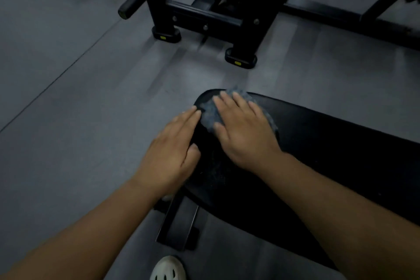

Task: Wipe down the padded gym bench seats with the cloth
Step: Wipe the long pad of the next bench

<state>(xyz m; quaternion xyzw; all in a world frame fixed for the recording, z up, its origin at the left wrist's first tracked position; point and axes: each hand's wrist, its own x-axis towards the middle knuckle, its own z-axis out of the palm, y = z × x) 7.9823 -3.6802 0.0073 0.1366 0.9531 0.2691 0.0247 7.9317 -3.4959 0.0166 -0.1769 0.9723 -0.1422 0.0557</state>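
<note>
Flat right hand [245, 129] presses the cloth [211, 116] near the padded seat's [318, 154] end, beside the flat, empty left hand [172, 150]; overshooting could drop it onto the floor [113, 98].

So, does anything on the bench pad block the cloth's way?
Nothing visible does. The right hand presses the cloth on the rounded end of the bench pad; its remaining surface is bare. The left hand rests on its edge, beside the cloth.
</note>
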